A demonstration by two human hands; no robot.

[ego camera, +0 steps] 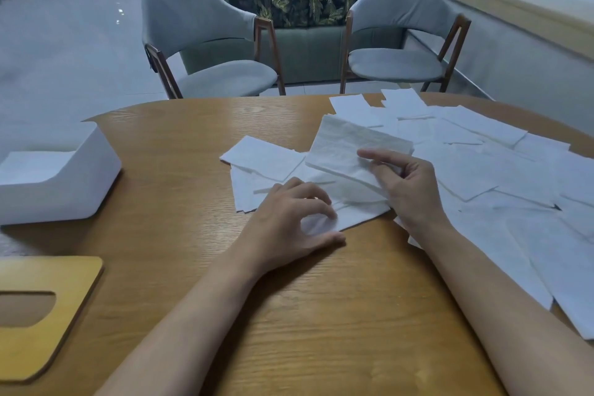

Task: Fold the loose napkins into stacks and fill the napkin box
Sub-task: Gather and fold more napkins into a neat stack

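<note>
- The left hand (289,219) arches over the near corner of a flat napkin (360,214) at the middle of the bench (225,315). Its fingers are curled with their tips on the sheet, and its thumb lies along the edge, pinching it.
- The right hand (408,190), at 1 o'clock from the left, pinches the near end of a folded stack (347,148), with the forefinger stretched across the top; the stack tilts away toward 11 o'clock.
- Loose napkins (482,170) lie spread from 1 to 4 o'clock.
- The napkin box (64,183) sits open at 9 o'clock, with white napkins inside.
- Its wooden lid (41,309) lies flat at 8 o'clock.
</note>
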